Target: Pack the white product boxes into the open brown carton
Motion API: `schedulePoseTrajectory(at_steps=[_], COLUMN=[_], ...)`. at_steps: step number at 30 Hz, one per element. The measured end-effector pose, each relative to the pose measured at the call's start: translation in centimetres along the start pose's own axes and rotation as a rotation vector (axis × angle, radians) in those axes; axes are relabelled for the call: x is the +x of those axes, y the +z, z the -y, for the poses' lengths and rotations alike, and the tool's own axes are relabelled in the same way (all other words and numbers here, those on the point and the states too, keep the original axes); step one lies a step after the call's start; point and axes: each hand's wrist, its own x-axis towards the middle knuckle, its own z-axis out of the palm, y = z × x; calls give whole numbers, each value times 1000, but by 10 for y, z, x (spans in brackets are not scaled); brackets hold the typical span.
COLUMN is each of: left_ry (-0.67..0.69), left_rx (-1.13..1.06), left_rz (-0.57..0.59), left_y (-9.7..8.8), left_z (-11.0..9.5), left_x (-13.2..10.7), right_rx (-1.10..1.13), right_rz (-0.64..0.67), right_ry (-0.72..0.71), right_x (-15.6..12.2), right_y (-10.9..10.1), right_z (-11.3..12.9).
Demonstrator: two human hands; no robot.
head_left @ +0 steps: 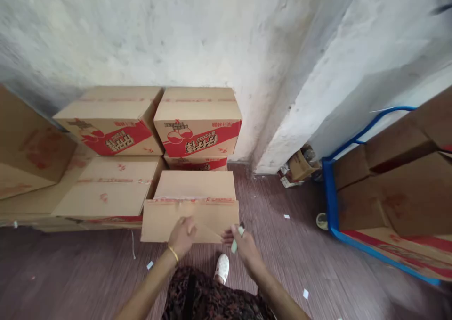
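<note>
While the left hand (181, 235) presses flat on the sealed carton (192, 206), the right hand (242, 244) pinches a pale strip (235, 244).

Both my forearms reach forward and down from the bottom of the view, converging toward the middle. My left hand (181, 235) is turned palm-down with the fingers curled under, a thin gold bangle round the wrist. My right hand (243, 243) sits just beside it at about the same height, fingers pinched together on something small and pale (too blurred for me to say what). The two hands are near each other but not touching.
</note>
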Motion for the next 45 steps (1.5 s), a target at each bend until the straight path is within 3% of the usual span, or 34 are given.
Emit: schedulePoseTrajectory(at_steps=[4,7,10,14,16,19,22,25,30,33,35,38,41,43,45], left_ry=[33,24,-41,-18,-27,-72,-21,119,284,298,261,95,-206,-390,-480], left_rx=[411,467,444,306,233,269,297,281,268,174,35,-273,-603,-802,-955], left_rz=[26,161,289,409,330,209,117,-54,-315,-355,-316,-203,-127,-141,-203], left_y=[-18,-27,-31,-22,-13,2,16,28,34,31,29,22,4,-16,-38], left_z=[8,7,13,36,44,47,52,63,72,72,73,69,61,56,54], left_x=[74,99,81,13,-16,-38,-47,-58,-63,-56,-55,-59,-56,-42,-17], right_rx=[-198,-296,-374,-481,-561,-741,-1274,-1670,-1776,-1831,-1860,-1862,-1852,-1815,-1674], right_rz=[-161,-228,-270,-235,-66,326,672,819,907,962,967,922,905,941,940], right_ry=[-66,-86,-78,-53,-72,-177,-311,-301,-369,-411,-422,-442,-419,-408,-389], right_x=[25,28,33,53,67,87,104,121,143,145,143,136,121,108,97], right_y=[-24,-46,-72,-89,-73,-19,41,75,85,89,92,89,80,73,63], right_z=[24,31,36,36,26,2,-23,-40,-48,-42,-36,-25,-23,-31,-43])
